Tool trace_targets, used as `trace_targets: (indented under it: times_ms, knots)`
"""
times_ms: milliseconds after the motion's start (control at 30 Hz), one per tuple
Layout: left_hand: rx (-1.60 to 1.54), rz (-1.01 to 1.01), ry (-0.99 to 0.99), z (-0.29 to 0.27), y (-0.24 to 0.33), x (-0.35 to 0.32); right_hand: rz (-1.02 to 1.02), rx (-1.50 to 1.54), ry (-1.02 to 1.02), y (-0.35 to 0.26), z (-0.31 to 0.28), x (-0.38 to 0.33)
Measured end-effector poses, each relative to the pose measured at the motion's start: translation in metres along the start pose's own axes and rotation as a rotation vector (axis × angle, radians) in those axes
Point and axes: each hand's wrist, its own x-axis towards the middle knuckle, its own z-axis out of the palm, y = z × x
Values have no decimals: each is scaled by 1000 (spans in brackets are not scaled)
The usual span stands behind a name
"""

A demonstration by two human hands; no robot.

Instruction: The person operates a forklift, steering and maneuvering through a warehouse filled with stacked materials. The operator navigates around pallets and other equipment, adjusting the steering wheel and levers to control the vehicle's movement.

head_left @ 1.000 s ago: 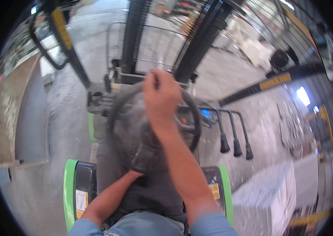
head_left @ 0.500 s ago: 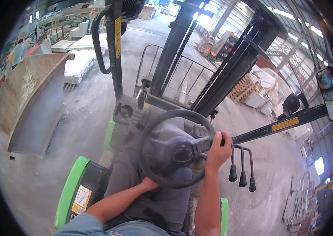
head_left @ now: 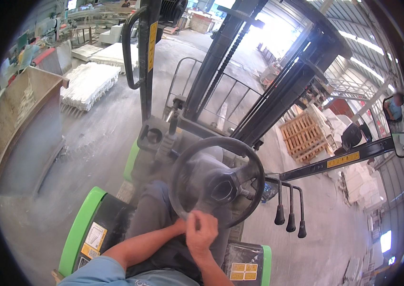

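No words can be read on the forklift (head_left: 222, 188). A long yellow sticker (head_left: 152, 46) goes up the left black post (head_left: 145, 93). A yellow picture sticker (head_left: 343, 159) — a row of tiny drawings — sits on the right black bar (head_left: 302, 171). The left fender (head_left: 115, 209) has a white-and-yellow label (head_left: 94, 238), and the right fender (head_left: 245, 252) has a yellow four-part label (head_left: 244, 271).

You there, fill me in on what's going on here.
A seated person in a light blue shirt is at a vehicle's round black steering wheel. The right hand is curled on its lower rim; the left hand is at the lap, partly hidden behind the right. Three black levers with knobs stand untouched to the right. Ahead rises a black metal mast.
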Motion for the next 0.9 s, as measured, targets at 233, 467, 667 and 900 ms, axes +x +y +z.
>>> trace_targets:
  times_ms: [233, 467, 667, 900]
  knots:
    - [339, -93, -131, -159, -115, 231, -324, 176, 22, 65, 263, 241]
    - [545, -208, -265, -327, -213, 460, -381, 114, 151, 164, 485, 566]
    - [532, -42, -111, -419, -294, 686, -63, 95, 225, 331, 551, 808]
    - [536, -112, -199, -539, -326, 1013, 251, 110, 279, 565, 624, 986]
